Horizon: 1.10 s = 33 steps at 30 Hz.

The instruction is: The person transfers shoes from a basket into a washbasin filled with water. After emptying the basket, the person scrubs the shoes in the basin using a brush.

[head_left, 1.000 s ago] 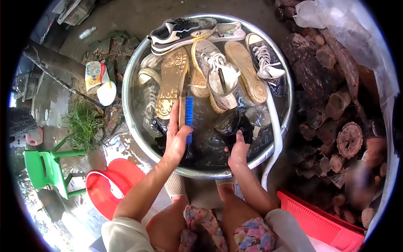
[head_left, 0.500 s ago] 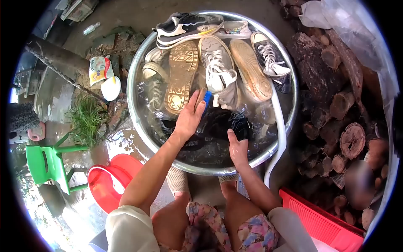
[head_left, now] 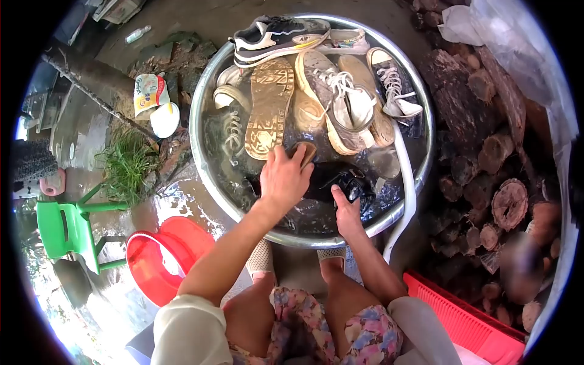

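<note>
In the round metal basin [head_left: 196,152] of water, my left hand [head_left: 285,181] is closed on a scrub brush [head_left: 304,152] with a brown back. Its bristles face down, hidden, at the black shoe [head_left: 328,181]. My right hand [head_left: 348,213] grips the wet, shiny end of that shoe, thumb on top. Beyond my hands lie a grey sneaker [head_left: 316,67] with white laces, tilted over a tan shoe sole [head_left: 382,129], and an upturned shoe with a patterned sole [head_left: 271,103]. A black-and-white sneaker [head_left: 283,38] rests along the far rim, and a dark canvas sneaker [head_left: 392,82] at the right.
A white hose [head_left: 406,182] runs over the basin's right rim. Stacked logs [head_left: 510,202] stand at the right, above a red plastic crate [head_left: 462,322]. On the left are a red basin [head_left: 152,267], a green chair [head_left: 70,228] and a printed packet [head_left: 150,94].
My left hand has moved right and turned the brush over, hiding its blue bristles. The grey sneaker has tipped and shifted right onto the tan sole. My right hand stays on the black shoe.
</note>
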Available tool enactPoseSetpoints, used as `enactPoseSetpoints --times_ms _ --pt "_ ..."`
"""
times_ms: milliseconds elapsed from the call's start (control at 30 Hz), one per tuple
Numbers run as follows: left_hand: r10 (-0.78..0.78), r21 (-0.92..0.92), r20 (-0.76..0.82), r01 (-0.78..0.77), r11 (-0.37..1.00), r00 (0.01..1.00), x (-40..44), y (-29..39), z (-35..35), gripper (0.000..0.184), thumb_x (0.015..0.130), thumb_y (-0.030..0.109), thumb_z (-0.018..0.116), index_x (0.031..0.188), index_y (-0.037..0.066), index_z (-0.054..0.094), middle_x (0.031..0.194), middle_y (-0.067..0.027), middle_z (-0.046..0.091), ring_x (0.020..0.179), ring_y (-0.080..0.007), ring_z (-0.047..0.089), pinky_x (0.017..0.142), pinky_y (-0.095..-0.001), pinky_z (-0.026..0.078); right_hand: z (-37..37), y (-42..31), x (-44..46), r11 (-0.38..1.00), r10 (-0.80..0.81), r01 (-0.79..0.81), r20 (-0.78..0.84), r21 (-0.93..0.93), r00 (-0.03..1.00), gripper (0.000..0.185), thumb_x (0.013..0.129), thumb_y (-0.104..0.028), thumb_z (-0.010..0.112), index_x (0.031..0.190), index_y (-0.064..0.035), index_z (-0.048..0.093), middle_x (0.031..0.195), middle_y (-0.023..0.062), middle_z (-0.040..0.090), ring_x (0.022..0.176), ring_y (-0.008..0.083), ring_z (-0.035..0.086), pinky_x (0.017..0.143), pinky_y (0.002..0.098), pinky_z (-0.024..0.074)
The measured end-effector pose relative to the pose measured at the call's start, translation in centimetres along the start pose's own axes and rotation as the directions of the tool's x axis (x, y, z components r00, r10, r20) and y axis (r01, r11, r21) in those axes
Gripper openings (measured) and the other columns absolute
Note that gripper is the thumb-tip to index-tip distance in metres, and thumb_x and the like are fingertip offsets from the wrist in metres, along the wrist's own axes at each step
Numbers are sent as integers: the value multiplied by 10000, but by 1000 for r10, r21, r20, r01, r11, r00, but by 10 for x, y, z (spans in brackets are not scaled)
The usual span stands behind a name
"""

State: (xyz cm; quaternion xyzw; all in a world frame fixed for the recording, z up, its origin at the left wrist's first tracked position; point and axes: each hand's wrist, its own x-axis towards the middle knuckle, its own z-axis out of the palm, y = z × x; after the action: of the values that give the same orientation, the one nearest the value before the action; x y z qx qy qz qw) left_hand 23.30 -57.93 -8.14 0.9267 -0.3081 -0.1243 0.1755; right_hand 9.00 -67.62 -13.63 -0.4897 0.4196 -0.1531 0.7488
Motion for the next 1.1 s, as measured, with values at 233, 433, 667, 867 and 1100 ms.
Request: enactPoseSetpoints --times_ms 233,433,667,867,1100 --pt "132 46 -37 -130 990 991 -38 -21 -7 559 865 278 654 1393 189 491 1046 -157 498 996 -343 518 859 -438 455 -6 -9 17 832 248 -244 59 499 967 164 929 -118 609 1074 -43 623 1021 55 670 939 205 643 857 371 519" --pt "-61 -16 -140 60 998 988 -62 -38 -21 617 871 227 658 1440 151 434 1052 -195 480 954 -354 513 860 -436 456 9 -37 7 533 318 -447 320 718 892 372 980 -337 528 1184 -32 596 1164 97 648 1101 280 593 990 428 443" --pt "291 -141 -61 -297 944 955 -49 30 37 556 870 287 632 1395 203 468 1014 -158 485 918 -322 528 791 -419 499 2 -17 7 491 269 -490 409 721 872 626 940 -601 456 1261 -74 563 1242 108 605 1168 276 554 1044 413 397" --pt "275 326 -52 -244 913 960 -18 -8 26 568 846 284 657 1376 223 461 972 -103 495 891 -266 500 751 -386 418 8 6 3 742 370 -444 245 502 896 344 860 -191 678 1174 -71 606 1108 42 657 1055 207 603 926 376 459" --pt "-34 15 -281 40 999 959 -73 -49 -39 515 920 260 597 1408 179 454 1052 -173 499 997 -368 521 864 -463 452 -1 -22 -11 519 127 281 398 -807 909 562 822 -388 692 1146 67 625 1127 280 641 1095 397 608 950 416 458"
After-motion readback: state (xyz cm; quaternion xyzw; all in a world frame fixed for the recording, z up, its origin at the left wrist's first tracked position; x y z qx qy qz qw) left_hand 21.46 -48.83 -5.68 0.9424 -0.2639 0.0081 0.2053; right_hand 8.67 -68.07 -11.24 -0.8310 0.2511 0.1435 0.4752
